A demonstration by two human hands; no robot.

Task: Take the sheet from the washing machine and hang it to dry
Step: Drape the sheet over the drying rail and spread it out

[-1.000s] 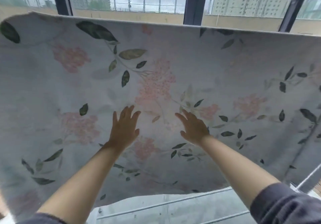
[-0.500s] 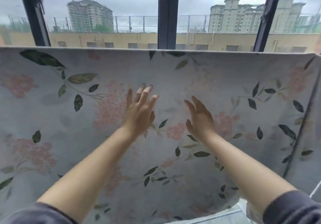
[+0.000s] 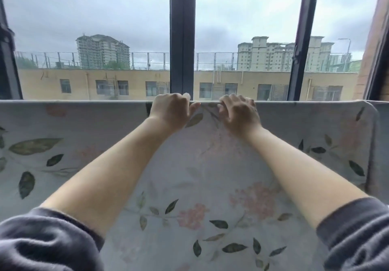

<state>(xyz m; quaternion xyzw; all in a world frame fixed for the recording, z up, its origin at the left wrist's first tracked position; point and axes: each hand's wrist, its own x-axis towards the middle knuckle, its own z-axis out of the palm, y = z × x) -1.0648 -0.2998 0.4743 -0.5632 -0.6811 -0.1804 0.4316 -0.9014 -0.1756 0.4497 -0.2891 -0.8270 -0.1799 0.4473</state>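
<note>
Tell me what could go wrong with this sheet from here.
Both the left hand and right hand grip the sheet at its top fold, close together at the middle, so a tug may bunch it; creases show between them. The far ends are unheld and might slide or hang unevenly. What supports the fold is hidden.

Pale grey-blue sheet (image 3: 202, 165) with seemingly pink blossoms, dark green leaves; dark grey sleeves (image 3: 48, 241).

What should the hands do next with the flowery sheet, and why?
Probably slide apart along the top edge. The left hand and right hand both grip the sheet close together at the middle, and the cloth looks bunched between them, so spreading outward should smooth it.
</note>
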